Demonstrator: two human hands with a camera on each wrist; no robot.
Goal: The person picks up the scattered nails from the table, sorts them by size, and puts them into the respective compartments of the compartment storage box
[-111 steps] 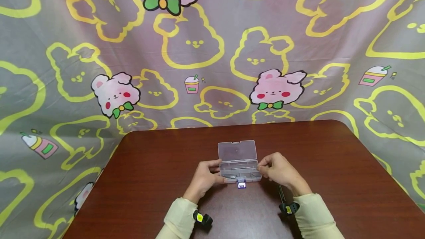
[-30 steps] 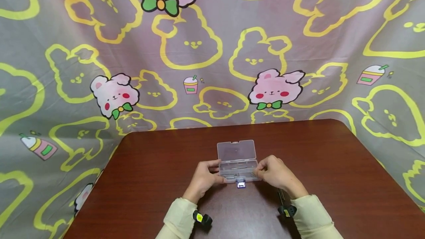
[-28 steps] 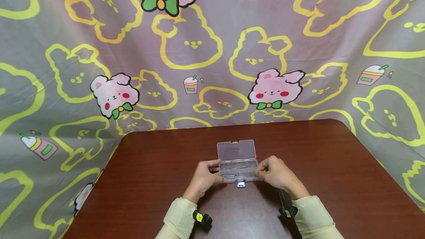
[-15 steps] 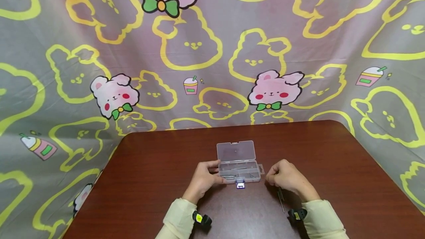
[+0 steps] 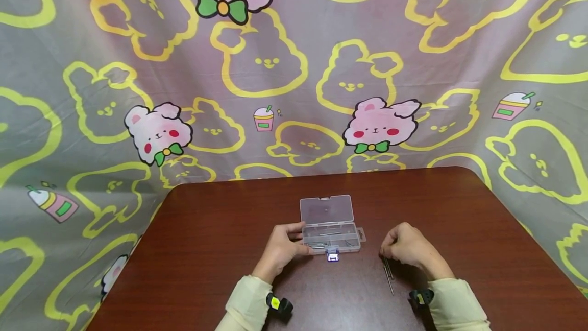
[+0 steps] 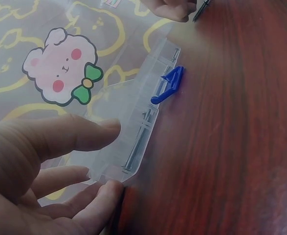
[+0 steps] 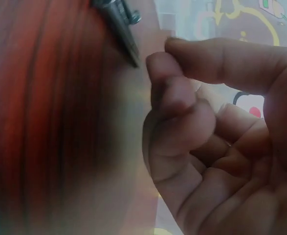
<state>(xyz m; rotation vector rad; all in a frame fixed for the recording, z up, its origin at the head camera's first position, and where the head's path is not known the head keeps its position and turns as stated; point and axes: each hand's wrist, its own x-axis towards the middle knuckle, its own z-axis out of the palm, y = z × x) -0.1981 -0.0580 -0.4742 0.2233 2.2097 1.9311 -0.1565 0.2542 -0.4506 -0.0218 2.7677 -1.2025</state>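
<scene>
My left hand (image 5: pixel 277 246) grips the left end of a clear plastic box (image 5: pixel 352 250), the thumb over its top in the left wrist view. The lid (image 5: pixel 327 210) is swung back; a blue latch (image 6: pixel 170 87) hangs at the front. Slim metal pieces (image 6: pixel 139 142) lie in the compartments. My right hand (image 5: pixel 406 244) is right of the box, fingers curled, fingertips right at the upper end of slim metal rods (image 5: pixel 388 279) on the table. In the right wrist view, thumb and forefinger tips almost meet with nothing visible between them, and the rods (image 7: pixel 118 27) lie just beyond.
A hanging tab (image 5: pixel 361 234) sticks out from the box's right end. The brown table (image 5: pixel 229 218) has a cloth backdrop (image 5: pixel 294 65) with cartoon animals behind it. Black wrist devices (image 5: pixel 280 304) are strapped by both sleeves.
My right hand has left the box's right compartment and moved right and toward me to the rods on the table. The box and my left hand have stayed in place.
</scene>
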